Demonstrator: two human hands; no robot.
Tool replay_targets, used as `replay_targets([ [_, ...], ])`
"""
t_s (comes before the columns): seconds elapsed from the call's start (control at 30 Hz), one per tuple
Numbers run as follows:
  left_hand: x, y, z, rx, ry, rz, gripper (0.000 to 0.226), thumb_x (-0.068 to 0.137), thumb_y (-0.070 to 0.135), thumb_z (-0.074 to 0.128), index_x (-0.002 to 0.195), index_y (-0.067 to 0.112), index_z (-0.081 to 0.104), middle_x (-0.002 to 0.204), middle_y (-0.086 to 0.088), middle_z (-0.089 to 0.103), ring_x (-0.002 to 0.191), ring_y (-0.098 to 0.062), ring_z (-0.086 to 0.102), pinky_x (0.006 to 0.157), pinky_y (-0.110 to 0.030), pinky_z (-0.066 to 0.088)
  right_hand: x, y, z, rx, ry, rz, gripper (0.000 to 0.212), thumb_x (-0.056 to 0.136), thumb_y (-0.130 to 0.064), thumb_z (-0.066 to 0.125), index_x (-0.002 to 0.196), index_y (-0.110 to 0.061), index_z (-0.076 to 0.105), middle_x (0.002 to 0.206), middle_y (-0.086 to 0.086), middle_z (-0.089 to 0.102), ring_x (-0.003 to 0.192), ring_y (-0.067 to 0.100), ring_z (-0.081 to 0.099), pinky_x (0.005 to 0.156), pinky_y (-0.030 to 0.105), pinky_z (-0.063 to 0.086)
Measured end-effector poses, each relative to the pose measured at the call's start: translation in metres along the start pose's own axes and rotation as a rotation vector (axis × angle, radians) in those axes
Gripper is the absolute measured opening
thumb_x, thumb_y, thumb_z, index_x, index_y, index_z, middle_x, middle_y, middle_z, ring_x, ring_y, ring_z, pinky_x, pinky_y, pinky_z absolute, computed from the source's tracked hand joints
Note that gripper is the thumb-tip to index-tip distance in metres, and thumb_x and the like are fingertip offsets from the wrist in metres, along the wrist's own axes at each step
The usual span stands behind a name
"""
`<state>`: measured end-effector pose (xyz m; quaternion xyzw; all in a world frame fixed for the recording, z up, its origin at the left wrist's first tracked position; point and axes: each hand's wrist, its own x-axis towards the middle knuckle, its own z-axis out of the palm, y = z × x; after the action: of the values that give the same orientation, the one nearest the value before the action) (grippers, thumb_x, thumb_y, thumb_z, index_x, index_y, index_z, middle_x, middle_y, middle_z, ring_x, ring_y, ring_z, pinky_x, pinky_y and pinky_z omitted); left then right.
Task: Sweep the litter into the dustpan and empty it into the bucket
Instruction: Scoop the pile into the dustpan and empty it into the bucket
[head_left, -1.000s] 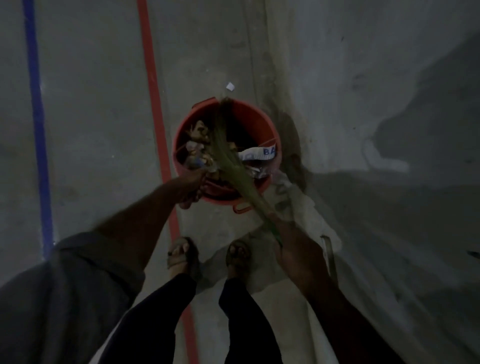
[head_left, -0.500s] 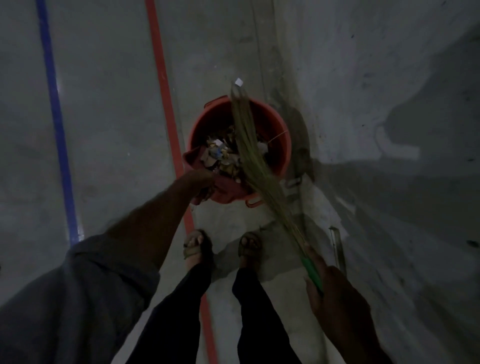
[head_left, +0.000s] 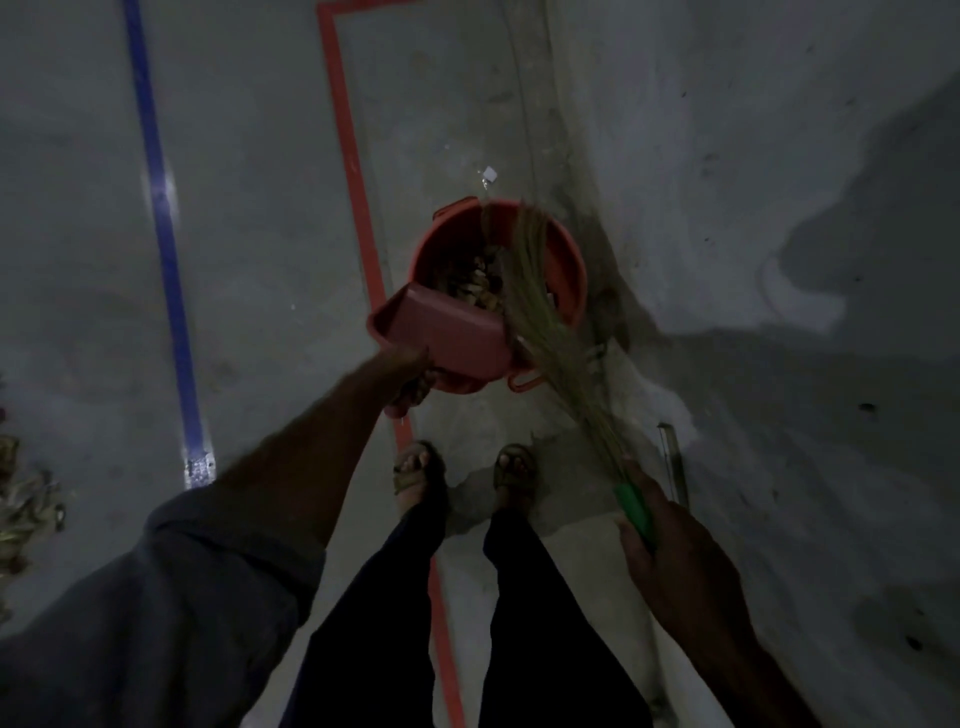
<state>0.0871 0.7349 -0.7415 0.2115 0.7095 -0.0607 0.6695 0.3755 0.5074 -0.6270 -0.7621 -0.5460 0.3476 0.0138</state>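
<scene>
Tipping over the near-left rim of the orange bucket (head_left: 563, 270), with the pink dustpan (head_left: 447, 332) upended so its mouth faces into the bucket and its underside faces the camera. Gripped at the handle end by the left hand (head_left: 415, 382), fingers curled round it just near of the bucket's near rim. Closed round the green handle (head_left: 635, 506) of the grass broom (head_left: 540, 312) on the near right: the right hand (head_left: 675, 561), well back from the bucket. Running from near right to far left, the broom's long axis, with the bristle tips lying over the bucket's far rim and across its opening, just right of the dustpan.

Gathered inside the bucket, pale litter (head_left: 470, 283), showing beyond the dustpan's edge. Judged as the emptying step, close to done for this load. Turning on one relation, the coming move: bucket straight ahead of both hands, left hand by far the nearer and already over the rim, so only a further tilt or shake of the dustpan needed, with the bristles kept clear of its mouth.

Lying on the floor just beyond the bucket, one small white scrap (head_left: 489, 173); heaped at the far left edge, more debris (head_left: 23, 506), likely waiting for another pass.

No brand, label or legible writing in this dim view.
</scene>
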Motion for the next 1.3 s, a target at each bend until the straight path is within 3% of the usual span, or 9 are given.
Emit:
replay_targets([
  [0.2,-0.065,-0.027,-0.009,-0.314,-0.014,0.085,0.056,0.106,0.045,0.019,0.068,0.013,0.045,0.041,0.006,0.035,0.03,-0.004,0.026,0.035,-0.013,0.022,-0.022,-0.015,-0.025,0.089,0.003,-0.141,0.066,0.095,-0.036,0.061,0.152,-0.048,0.03,0.122,-0.007,0.064,0.104,0.016,0.064,0.077,0.036,0.056],
  [0.37,-0.118,-0.056,-0.009,-0.394,0.041,0.131,0.056,0.106,0.047,0.021,0.069,0.012,0.045,0.041,0.006,0.036,0.03,-0.005,0.026,0.034,-0.013,0.021,-0.027,-0.036,-0.044,0.113,0.024,-0.299,0.066,0.095,-0.034,0.063,0.149,-0.053,0.03,0.14,-0.024,0.048,0.118,-0.006,0.048,0.086,-0.003,0.032],
  [0.47,-0.15,-0.078,-0.008,-0.408,0.105,0.164,0.057,0.106,0.047,0.024,0.068,0.012,0.047,0.044,0.004,0.037,0.032,-0.007,0.026,0.037,-0.014,0.021,-0.028,-0.045,-0.048,0.126,0.019,-0.377,0.064,0.097,-0.04,0.058,0.152,-0.051,0.026,0.135,-0.011,0.059,0.117,0.003,0.056,0.092,0.014,0.044],
  [0.6,-0.197,-0.104,-0.011,-0.497,0.161,0.238,0.054,0.107,0.045,0.027,0.074,0.009,0.049,0.045,0.003,0.036,0.033,-0.007,0.026,0.036,-0.014,0.022,-0.036,-0.063,-0.051,0.097,0.006,-0.536,0.063,0.096,-0.055,0.043,0.154,-0.051,0.019,0.144,-0.009,0.053,0.121,0.009,0.057,0.095,0.033,0.052],
  [0.73,-0.241,-0.126,-0.027,-0.611,0.214,0.301,0.054,0.106,0.049,0.03,0.078,0.008,0.05,0.045,0.004,0.035,0.032,-0.006,0.025,0.034,-0.015,0.021,-0.044,-0.09,-0.054,0.041,0.03,-0.661,0.065,0.098,-0.046,0.051,0.154,-0.053,0.017,0.131,-0.004,0.061,0.099,0.014,0.063,0.07,0.027,0.051],
  [0.93,-0.291,-0.187,-0.071,-0.803,0.322,0.386,0.052,0.106,0.049,0.031,0.082,0.007,0.05,0.042,0.005,0.033,0.031,-0.005,0.023,0.034,-0.013,0.02,-0.072,-0.143,-0.044,0.0,0.043,-0.838,0.065,0.094,-0.072,0.023,0.154,-0.053,0.012,0.127,0.0,0.063,0.103,0.018,0.064,0.077,0.038,0.058],
  [1.0,-0.303,-0.22,-0.088,-0.863,0.37,0.409,0.053,0.106,0.049,0.03,0.081,0.007,0.05,0.042,0.005,0.033,0.031,-0.005,0.023,0.035,-0.013,0.02,-0.086,-0.165,-0.032,-0.045,0.046,-0.894,0.062,0.097,-0.065,0.032,0.154,-0.053,0.011,0.133,-0.002,0.06,0.107,0.017,0.064,0.079,0.038,0.058],
  [1.1,-0.321,-0.276,-0.112,-0.931,0.426,0.436,0.054,0.106,0.051,0.03,0.081,0.006,0.049,0.041,0.006,0.033,0.03,-0.005,0.024,0.034,-0.013,0.02,-0.115,-0.206,-0.006,-0.115,0.102,-0.989,0.067,0.099,-0.049,0.05,0.156,-0.046,0.014,0.117,0.002,0.065,0.087,0.017,0.065,0.067,0.035,0.057],
  [1.3,-0.358,-0.401,-0.151,-1.09,0.538,0.474,0.053,0.107,0.048,0.03,0.078,0.007,0.05,0.042,0.004,0.034,0.032,-0.007,0.025,0.037,-0.016,0.02,-0.187,-0.289,0.06,-0.277,0.104,-1.133,0.066,0.098,-0.06,0.029,0.157,-0.047,0.003,0.089,-0.003,0.054,0.061,0.017,0.055,0.049,0.037,0.053],
])
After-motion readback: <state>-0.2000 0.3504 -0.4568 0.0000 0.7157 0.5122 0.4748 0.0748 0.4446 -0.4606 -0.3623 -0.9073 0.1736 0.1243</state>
